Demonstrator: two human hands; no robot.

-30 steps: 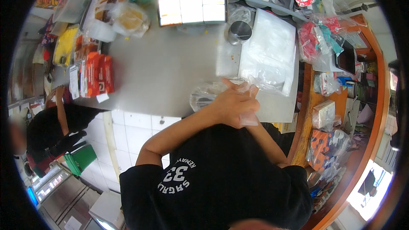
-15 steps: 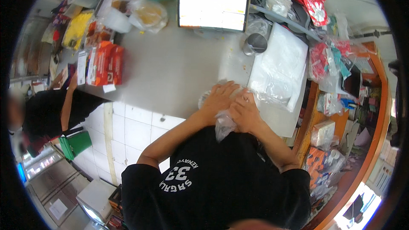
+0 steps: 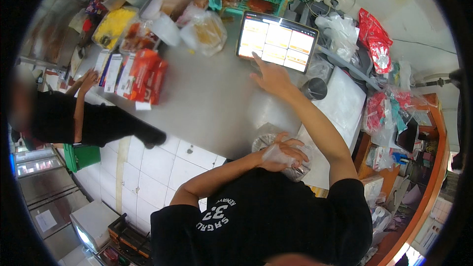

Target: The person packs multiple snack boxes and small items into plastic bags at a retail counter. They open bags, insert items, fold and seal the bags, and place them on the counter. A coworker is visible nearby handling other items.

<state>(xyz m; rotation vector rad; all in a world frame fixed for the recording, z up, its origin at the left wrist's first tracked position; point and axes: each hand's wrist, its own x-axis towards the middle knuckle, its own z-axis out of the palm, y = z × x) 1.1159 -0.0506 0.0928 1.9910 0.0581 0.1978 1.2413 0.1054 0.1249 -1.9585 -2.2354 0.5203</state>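
My right hand (image 3: 272,74) reaches over the table, its index finger stretched out to the lower left part of a lit tablet (image 3: 288,39). The fingertip looks to be on the screen, and the hand holds nothing. Close to my body, my left hand (image 3: 286,153) has its fingers curled round the gathered top of a clear plastic bag (image 3: 265,137). Part of the thin plastic lies over the back of that hand. The bag bulges as a rounded bundle on the table edge; what it contains cannot be made out.
A dark metal cup (image 3: 314,88) stands beside a stack of white plastic sheets (image 3: 342,99). Red boxes (image 3: 148,76) and bagged food (image 3: 204,32) sit on the steel table (image 3: 197,88). Behind the tablet is a teal rack (image 3: 217,0). A co-worker (image 3: 64,118) stands at the left.
My right hand has left the plastic bag and moved up and away to the tablet. My left hand stays at the bag. The view has shifted, and the co-worker's leg now shows further right.
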